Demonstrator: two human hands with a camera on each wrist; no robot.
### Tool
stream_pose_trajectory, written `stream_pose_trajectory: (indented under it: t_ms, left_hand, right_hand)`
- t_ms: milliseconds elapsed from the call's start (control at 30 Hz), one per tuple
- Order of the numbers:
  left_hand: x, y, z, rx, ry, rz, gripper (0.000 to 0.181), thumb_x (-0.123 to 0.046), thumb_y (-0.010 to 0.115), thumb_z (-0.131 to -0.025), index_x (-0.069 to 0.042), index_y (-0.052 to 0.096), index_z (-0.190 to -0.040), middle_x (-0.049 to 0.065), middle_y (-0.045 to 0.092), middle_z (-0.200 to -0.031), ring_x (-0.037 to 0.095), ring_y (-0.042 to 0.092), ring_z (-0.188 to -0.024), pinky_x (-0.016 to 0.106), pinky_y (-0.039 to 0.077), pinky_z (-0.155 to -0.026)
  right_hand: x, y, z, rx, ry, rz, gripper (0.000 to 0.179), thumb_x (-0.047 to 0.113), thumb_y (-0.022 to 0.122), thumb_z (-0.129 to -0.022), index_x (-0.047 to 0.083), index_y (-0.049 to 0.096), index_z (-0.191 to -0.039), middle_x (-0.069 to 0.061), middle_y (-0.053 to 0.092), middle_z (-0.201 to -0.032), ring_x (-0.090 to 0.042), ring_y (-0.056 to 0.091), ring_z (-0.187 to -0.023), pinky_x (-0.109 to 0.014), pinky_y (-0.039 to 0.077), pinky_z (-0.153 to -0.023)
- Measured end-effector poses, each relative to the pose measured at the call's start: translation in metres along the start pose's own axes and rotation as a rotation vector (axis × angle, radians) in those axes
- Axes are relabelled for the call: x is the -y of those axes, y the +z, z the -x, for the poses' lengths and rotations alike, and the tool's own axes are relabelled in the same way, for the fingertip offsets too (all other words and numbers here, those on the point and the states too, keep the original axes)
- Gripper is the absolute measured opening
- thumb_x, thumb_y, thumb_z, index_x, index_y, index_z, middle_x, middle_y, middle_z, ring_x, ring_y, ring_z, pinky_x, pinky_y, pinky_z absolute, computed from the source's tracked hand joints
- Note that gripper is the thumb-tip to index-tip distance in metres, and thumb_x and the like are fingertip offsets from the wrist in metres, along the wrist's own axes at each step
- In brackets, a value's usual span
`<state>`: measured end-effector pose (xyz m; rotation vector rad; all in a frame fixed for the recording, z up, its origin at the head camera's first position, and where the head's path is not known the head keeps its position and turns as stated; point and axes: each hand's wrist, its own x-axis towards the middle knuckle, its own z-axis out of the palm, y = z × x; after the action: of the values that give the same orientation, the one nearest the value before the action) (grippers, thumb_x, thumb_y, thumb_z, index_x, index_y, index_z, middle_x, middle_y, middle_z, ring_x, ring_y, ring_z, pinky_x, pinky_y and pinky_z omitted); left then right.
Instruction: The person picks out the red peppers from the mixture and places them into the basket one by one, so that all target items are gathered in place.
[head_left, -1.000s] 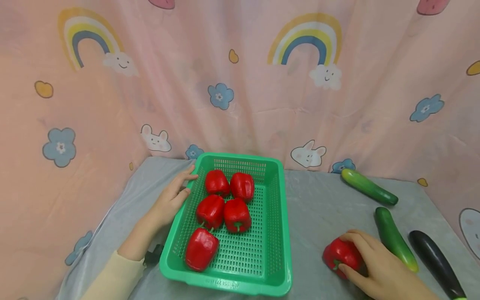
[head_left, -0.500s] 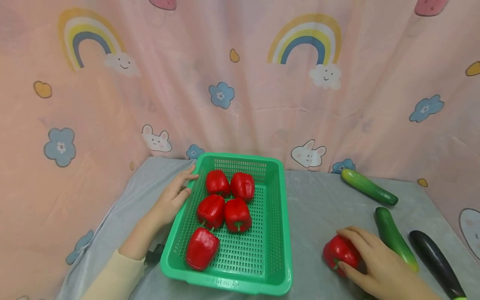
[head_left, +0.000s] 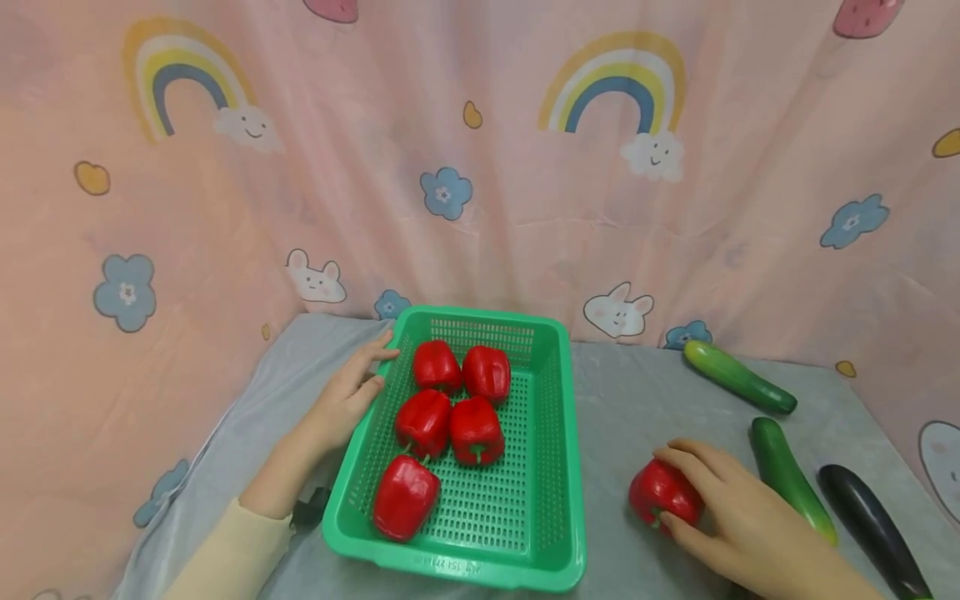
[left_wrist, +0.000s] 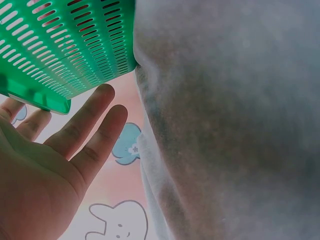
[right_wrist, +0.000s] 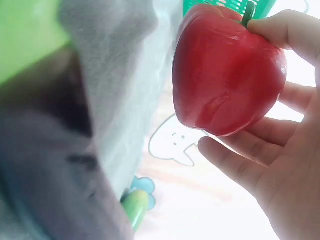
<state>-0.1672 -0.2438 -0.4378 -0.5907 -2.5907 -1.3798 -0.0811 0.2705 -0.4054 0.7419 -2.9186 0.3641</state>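
Observation:
My right hand [head_left: 731, 508] grips a red bell pepper [head_left: 663, 493] to the right of the green basket [head_left: 562, 467]. In the right wrist view the thumb lies by the stem of that bell pepper [right_wrist: 230, 75], and the fingers curl round its far side. My left hand [head_left: 348, 396] rests with loosely spread fingers on the basket's left rim. The left wrist view shows those fingers [left_wrist: 82, 125] straight against the basket's outer wall [left_wrist: 75, 45]. Inside the basket lie several red bell peppers [head_left: 423, 421], grouped toward its left side.
On the right of the grey cloth [head_left: 600, 400] lie two zucchini, one at the back [head_left: 738, 377] and another zucchini [head_left: 791, 479] nearer. Beside them is a dark eggplant [head_left: 870, 525]. A pink printed curtain [head_left: 510, 167] hangs behind the table.
My right hand has moved a little left and away from me, carrying the bell pepper toward the basket. The left hand and the basket have stayed in place.

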Motion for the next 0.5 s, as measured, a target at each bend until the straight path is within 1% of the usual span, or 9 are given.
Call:
stream_pose_trajectory:
  t_ms: [167,333,500]
  left_hand:
    - [-0.001,0.0,0.0,-0.001,-0.004,-0.005,0.046,-0.01,0.048,-0.11,-0.007,0.054,-0.155,0.004,0.031,-0.179,0.03,0.071,-0.113,0.056,0.058,-0.096]
    - [-0.002,0.0,0.0,-0.003,0.002,-0.013,0.046,-0.009,0.048,-0.11,-0.006,0.054,-0.155,0.005,0.031,-0.179,0.032,0.07,-0.116,0.06,0.055,-0.1]
    - [-0.002,-0.001,0.0,-0.003,0.0,-0.017,0.046,-0.009,0.048,-0.11,-0.007,0.053,-0.155,0.004,0.031,-0.179,0.032,0.07,-0.115,0.061,0.055,-0.1]
  right_hand:
    - [0.003,-0.002,-0.007,-0.022,-0.033,-0.01,0.077,0.042,0.1,-0.076,0.015,0.066,-0.139,-0.007,0.065,-0.133,-0.025,0.067,-0.11,-0.046,0.067,-0.073]
    - [0.005,-0.004,-0.012,-0.071,-0.11,-0.015,0.072,0.037,0.099,-0.077,0.015,0.066,-0.137,-0.004,0.065,-0.131,-0.021,0.067,-0.11,-0.041,0.067,-0.074]
    - [0.006,-0.003,-0.016,-0.129,-0.187,-0.004,0.07,0.032,0.1,-0.074,0.015,0.068,-0.134,0.0,0.065,-0.129,-0.017,0.066,-0.109,-0.038,0.066,-0.074]
